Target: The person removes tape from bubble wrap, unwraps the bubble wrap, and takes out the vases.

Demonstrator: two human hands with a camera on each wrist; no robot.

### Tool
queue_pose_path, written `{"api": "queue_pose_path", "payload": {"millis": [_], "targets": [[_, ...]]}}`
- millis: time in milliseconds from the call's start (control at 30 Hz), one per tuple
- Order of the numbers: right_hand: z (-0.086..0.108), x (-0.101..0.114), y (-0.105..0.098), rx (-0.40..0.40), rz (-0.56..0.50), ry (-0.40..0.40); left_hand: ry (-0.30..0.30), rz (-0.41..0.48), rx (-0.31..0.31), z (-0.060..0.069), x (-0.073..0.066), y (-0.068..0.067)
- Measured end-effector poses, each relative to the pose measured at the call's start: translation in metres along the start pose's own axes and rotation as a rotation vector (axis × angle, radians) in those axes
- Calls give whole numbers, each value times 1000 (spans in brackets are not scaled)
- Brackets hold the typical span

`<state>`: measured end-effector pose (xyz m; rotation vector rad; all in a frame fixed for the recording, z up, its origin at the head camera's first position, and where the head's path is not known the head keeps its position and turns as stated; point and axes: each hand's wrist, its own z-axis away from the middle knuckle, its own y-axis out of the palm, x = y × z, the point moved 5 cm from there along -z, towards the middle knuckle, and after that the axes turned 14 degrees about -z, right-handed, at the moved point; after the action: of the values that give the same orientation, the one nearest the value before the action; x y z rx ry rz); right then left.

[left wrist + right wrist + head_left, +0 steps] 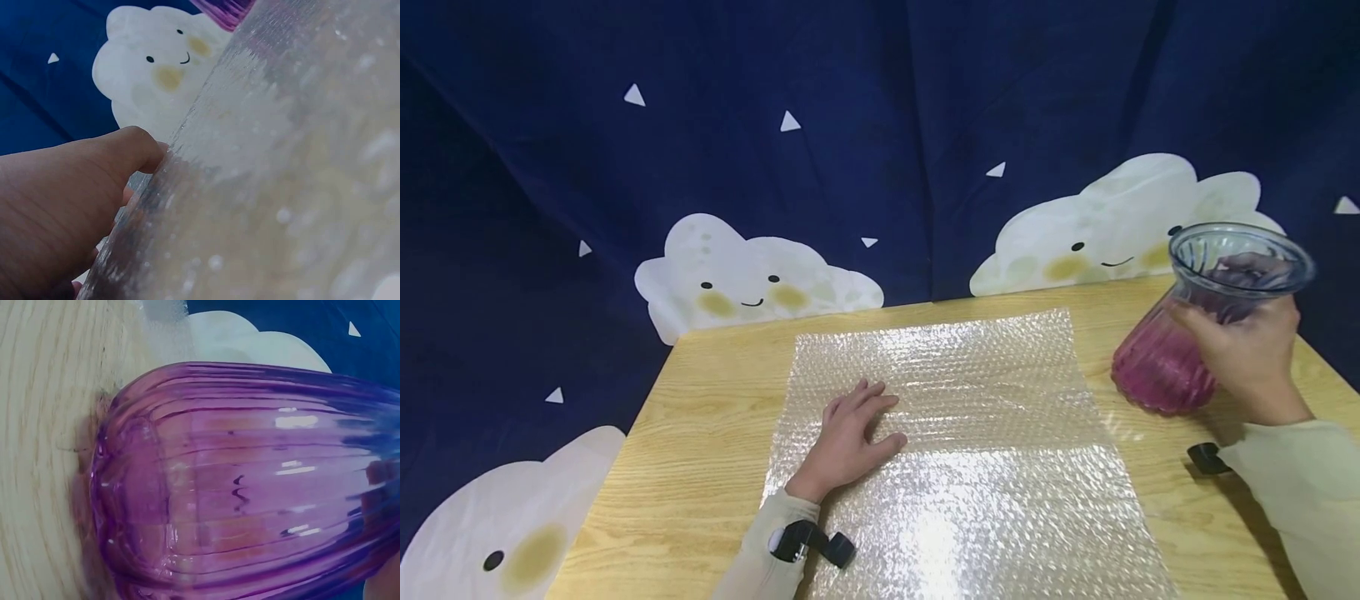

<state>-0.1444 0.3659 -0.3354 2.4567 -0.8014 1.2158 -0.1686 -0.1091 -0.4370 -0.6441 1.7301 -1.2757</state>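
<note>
A ribbed glass vase [1161, 362], pink at the base and bluish at its flared rim, leans to the right at the table's right side. My right hand [1258, 354] grips it around the neck; some of the fingers show through the glass. The vase [212, 481] fills much of the right wrist view, its base close to the wood; whether it touches, I cannot tell. A sheet of clear bubble wrap [970, 408] lies flat across the middle of the table. On its left part rests my left hand [850, 437], fingers loosely spread, palm down.
The light wooden table [700, 417] shows bare wood left of the bubble wrap. Behind it hangs a dark blue curtain [865, 150] printed with smiling clouds and white triangles. Small black devices are strapped at both wrists, such as the left wrist camera [838, 550].
</note>
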Motion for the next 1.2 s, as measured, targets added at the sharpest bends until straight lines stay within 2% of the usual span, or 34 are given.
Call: {"api": "queue_pose_path", "payload": {"millis": [200, 1200], "targets": [[-1, -2, 1, 3, -12, 29, 5, -1, -1, 0, -1, -3], [1, -5, 1, 10, -54, 13, 16, 2, -19, 0, -2, -3]]}}
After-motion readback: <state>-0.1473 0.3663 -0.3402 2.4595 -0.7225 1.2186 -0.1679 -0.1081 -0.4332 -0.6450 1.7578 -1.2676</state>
